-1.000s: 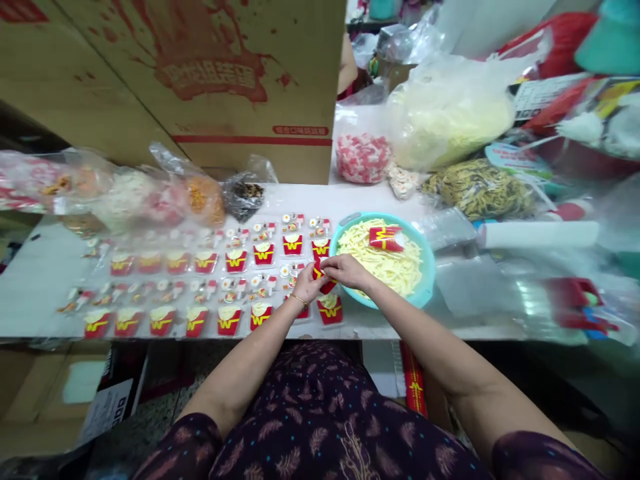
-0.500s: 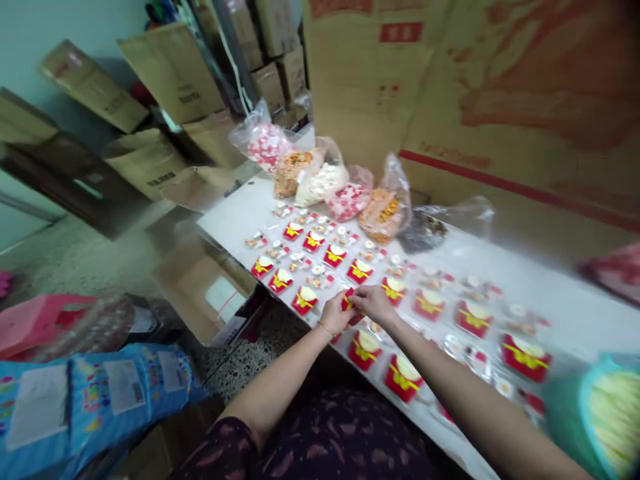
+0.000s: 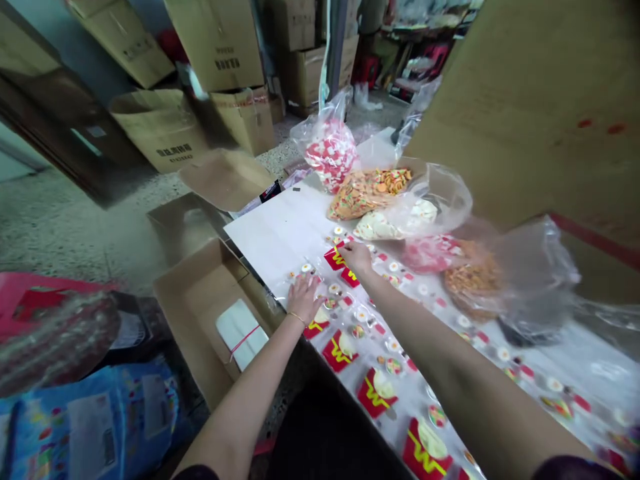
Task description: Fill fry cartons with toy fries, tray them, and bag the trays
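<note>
My right hand (image 3: 357, 257) is at the far end of the rows, its fingers pinched at a small red toy fries carton (image 3: 334, 256) with a yellow mark. Close by, my left hand (image 3: 303, 297) rests with spread fingers over the clear packets at the table's near edge. Below it lie more red cartons with cream-coloured pieces, such as one fries carton (image 3: 339, 351) in the near row. Between the rows are small toy food pieces, among them a fried egg (image 3: 307, 267) and round dishes (image 3: 394, 366).
Along the back of the white table (image 3: 280, 230) stand clear bags of small pieces: a pink-and-white bag (image 3: 331, 153), an orange bag (image 3: 367, 190) and a white bag (image 3: 395, 221). An open cardboard box (image 3: 193, 293) holding a banded white stack (image 3: 243, 333) sits left of the table.
My hands have parted: both were together at a red carton over the near row. The right has reached to the far row, and the left lies spread on the packets. The view has swung.
</note>
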The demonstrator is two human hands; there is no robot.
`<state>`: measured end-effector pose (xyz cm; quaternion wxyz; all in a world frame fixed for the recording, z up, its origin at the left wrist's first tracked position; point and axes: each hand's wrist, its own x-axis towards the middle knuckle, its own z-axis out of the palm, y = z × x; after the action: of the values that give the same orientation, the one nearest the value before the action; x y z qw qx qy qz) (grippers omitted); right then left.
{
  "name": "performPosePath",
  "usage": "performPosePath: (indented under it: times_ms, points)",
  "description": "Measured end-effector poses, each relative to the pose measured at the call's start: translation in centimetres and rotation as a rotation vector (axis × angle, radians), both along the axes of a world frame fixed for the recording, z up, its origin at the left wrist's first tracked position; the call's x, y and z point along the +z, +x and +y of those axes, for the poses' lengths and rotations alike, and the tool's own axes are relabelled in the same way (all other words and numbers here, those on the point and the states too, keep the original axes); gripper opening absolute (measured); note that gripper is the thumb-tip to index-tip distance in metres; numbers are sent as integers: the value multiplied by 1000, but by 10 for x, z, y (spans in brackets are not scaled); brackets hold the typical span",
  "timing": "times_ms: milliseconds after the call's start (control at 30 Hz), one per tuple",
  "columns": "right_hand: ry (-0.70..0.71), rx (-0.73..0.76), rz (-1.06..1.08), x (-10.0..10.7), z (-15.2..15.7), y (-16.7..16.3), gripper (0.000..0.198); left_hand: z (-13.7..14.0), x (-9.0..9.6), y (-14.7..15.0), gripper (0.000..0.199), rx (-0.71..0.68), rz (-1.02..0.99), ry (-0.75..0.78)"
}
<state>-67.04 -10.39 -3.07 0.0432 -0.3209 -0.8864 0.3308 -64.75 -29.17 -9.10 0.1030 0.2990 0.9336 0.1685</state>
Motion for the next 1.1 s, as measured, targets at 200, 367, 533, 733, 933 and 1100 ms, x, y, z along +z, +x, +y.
performPosePath:
  times_ms: [200, 367, 533, 733, 933, 1100]
  points:
    - [232, 156, -268, -32, 2, -69, 29, 34, -34, -39, 53, -83, -8, -95]
    - [188, 334, -407, -60, 1, -85, 22, 46, -50, -39, 50, -29, 44, -102]
    - [168, 422, -339, -60, 0, -74, 23, 46, -44, -37, 48, -33, 37, -111]
    - [108, 310, -109, -44, 2, -16, 33, 44, -39, -40, 48, -38, 27, -170]
    - [-164, 150, 178, -34, 5, 137, 20, 51, -19, -24, 50, -37, 101, -199]
    - [-243, -218, 189, -19, 12, 324, 15, 92, 10, 43, 48, -173, 147, -54]
